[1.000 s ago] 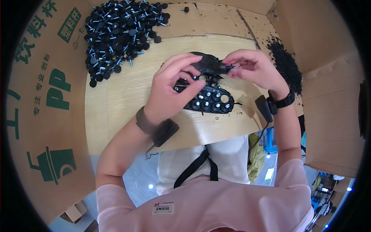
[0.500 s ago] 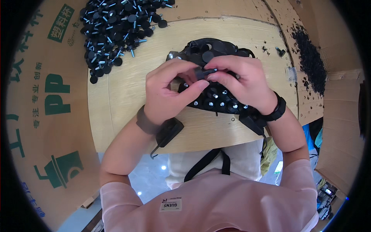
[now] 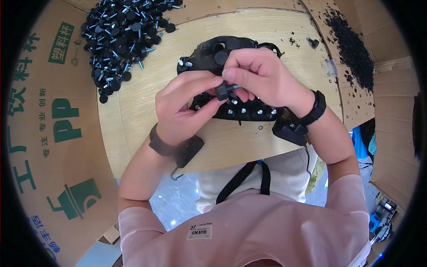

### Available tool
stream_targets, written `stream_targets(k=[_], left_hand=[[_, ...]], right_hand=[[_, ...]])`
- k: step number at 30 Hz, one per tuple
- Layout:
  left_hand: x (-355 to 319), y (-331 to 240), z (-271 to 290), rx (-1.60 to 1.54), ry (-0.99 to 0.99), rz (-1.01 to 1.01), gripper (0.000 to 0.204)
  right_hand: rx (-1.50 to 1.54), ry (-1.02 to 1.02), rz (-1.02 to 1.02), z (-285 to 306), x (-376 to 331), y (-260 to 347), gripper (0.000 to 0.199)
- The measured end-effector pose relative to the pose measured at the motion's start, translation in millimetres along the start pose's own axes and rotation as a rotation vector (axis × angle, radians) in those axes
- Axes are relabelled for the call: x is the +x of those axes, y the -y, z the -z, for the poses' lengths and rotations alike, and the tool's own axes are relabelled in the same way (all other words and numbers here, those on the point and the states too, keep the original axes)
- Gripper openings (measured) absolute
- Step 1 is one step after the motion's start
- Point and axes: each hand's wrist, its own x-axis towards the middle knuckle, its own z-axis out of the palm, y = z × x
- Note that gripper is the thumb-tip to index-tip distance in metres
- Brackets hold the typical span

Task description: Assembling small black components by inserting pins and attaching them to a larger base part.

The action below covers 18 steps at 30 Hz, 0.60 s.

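A screw with a thick black round head [image 3: 221, 92] is pinched between the thumb and fingers of my left hand [image 3: 180, 95], its thin shank pointing right. My right hand [image 3: 271, 75] is closed, thumb and forefinger pressed together just above the screw; whatever is between those fingertips is hidden or too small to name. Under both hands lies a black bundle [image 3: 207, 51] of black round heads, with several metal-shanked screws [image 3: 243, 111] standing along its near side. My hands cover its middle.
A big heap of black-headed screws [image 3: 120, 40] lies at the far left. Tiny black bits [image 3: 351, 49] are heaped at the far right, near a lone screw [image 3: 313, 43]. Cardboard walls [image 3: 393, 115] enclose the wooden table [image 3: 133, 133]. Black boxes with cables hang at both wrists.
My right fingertips have moved from the shank's tip to above the screw. The screw has shifted slightly left and nearer, still in my left hand. The whole view has shifted a little.
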Motion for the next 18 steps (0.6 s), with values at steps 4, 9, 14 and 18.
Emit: stream_targets(k=[4,9,14,18], left_hand=[[1,4,-1,-0.158,-0.061,-0.055,0.037],[-1,-3,-4,-0.348,-0.165,0.196,0.037],[-5,8,-6,-0.452,-0.192,0.276,0.038],[-4,8,-7,-0.373,-0.154,0.17,0.036]], right_hand=[[0.428,0.147,-0.149,2,2,-3,0.023],[0.49,0.076,-0.098,-13,0,-10,0.016],[0.897,-0.005,-0.166,-10,2,-14,0.016],[0.79,-0.026,-0.178,-8,3,-19,0.02]])
